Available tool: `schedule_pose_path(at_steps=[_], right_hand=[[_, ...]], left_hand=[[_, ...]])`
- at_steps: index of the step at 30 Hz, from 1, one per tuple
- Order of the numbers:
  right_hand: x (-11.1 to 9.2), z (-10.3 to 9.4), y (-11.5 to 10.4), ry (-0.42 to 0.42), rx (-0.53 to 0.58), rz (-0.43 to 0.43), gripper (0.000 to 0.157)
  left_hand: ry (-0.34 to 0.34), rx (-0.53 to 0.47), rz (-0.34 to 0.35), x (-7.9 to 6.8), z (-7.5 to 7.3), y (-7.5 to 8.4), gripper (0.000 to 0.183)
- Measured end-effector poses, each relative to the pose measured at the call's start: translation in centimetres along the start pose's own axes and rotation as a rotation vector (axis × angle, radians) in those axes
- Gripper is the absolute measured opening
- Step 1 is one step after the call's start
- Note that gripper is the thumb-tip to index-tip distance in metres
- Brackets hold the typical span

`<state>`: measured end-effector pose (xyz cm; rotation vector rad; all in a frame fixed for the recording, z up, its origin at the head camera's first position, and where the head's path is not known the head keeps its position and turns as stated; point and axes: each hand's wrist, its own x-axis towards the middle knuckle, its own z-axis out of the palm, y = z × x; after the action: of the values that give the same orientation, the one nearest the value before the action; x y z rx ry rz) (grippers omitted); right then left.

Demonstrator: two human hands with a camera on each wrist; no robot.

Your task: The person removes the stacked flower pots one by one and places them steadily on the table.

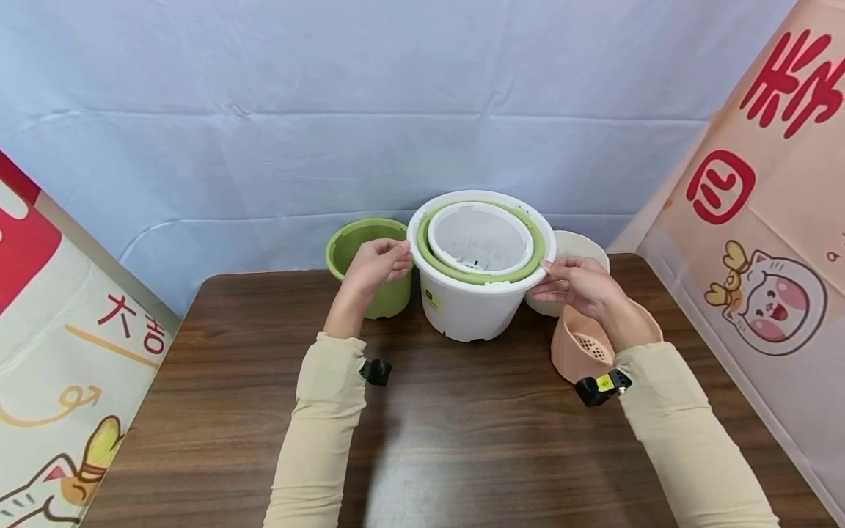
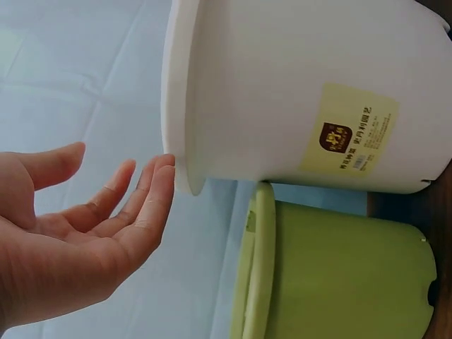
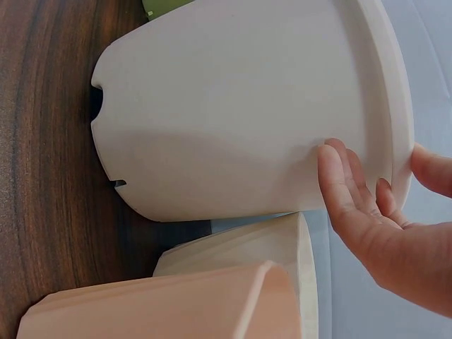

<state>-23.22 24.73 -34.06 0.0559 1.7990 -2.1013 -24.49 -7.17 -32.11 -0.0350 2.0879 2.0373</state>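
A large white flowerpot [image 1: 465, 312] with a yellow label [image 2: 351, 134] stands upright at the back of the table. Nested inside it are a green pot [image 1: 469, 278] and a smaller white pot [image 1: 478, 231]. My left hand [image 1: 379, 265] is at its left rim, the fingertips touching the rim's edge while the thumb stays apart in the left wrist view. On the other side, my right hand [image 1: 577, 282] pinches the rim, with the thumb at the top edge and the fingers against the outer wall [image 3: 233, 106].
Left of the large pot, close beside it, is another green pot [image 1: 389, 297]. An off-white pot [image 1: 581, 246] stands behind my right hand, and a pink pot [image 1: 568, 352] with a perforated bottom sits under my right wrist. A pale cloth [image 1: 330, 132] hangs behind the wooden table [image 1: 462, 440].
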Motion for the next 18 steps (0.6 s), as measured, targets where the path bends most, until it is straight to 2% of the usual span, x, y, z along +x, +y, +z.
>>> schedule_pose_path(at_steps=[7, 18], right_hand=[[-0.1, 0.0, 0.0, 0.003, -0.010, 0.001, 0.012], [0.1, 0.0, -0.1, -0.007, 0.003, 0.003, 0.012]], left_hand=[[-0.009, 0.013, 0.007, 0.2, 0.5, 0.6, 0.036], [0.011, 0.134, 0.017, 0.6, 1.5, 1.5, 0.035]])
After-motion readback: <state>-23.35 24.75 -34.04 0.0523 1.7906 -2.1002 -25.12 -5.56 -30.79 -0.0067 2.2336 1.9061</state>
